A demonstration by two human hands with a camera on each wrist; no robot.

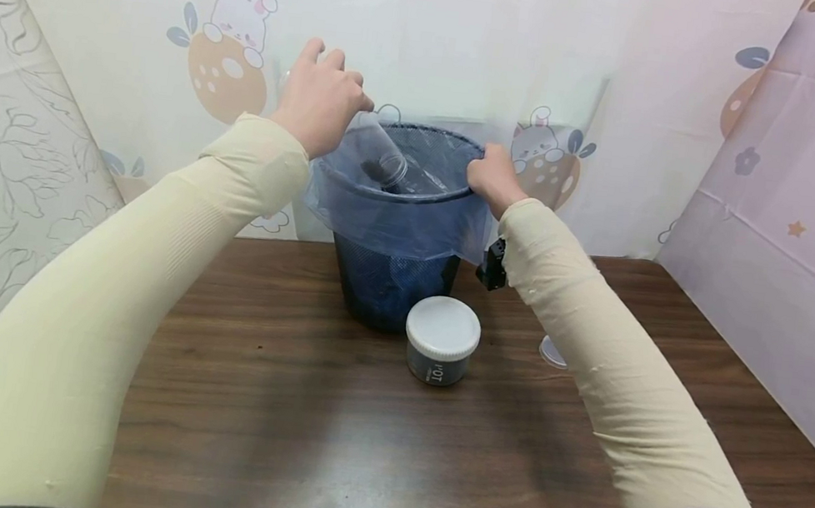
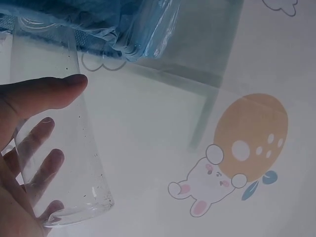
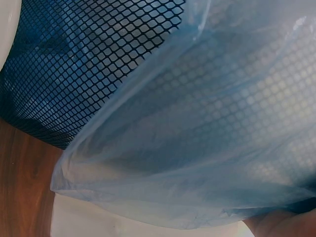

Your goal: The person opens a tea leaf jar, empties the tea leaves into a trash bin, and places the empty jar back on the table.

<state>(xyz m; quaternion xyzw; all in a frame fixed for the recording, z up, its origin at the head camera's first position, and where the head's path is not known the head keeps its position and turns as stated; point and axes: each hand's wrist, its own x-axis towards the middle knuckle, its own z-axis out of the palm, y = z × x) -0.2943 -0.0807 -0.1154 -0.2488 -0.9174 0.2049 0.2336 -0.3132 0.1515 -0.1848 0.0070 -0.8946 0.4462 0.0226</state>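
My left hand [image 1: 322,102] grips a clear cylindrical container [image 2: 89,163], its thumb on one side and fingers round the other. The container is tilted, its mouth pointing down inside a dark mesh trash bin [image 1: 393,277]. Some dark matter shows near that mouth in the head view. A translucent blue bag [image 1: 411,225] lines the bin and folds over its rim. At the bin's right side, my right hand [image 1: 495,176] holds the rim together with the bag. In the right wrist view, the bag [image 3: 187,143] hides most of that hand.
In front of the bin stands a tub [image 1: 441,342] with a white lid and dark lettered side. A small round lid [image 1: 553,352] lies on the wooden table [image 1: 353,466], partly behind my right forearm. Printed curtains [image 1: 440,31] hang close behind the bin.
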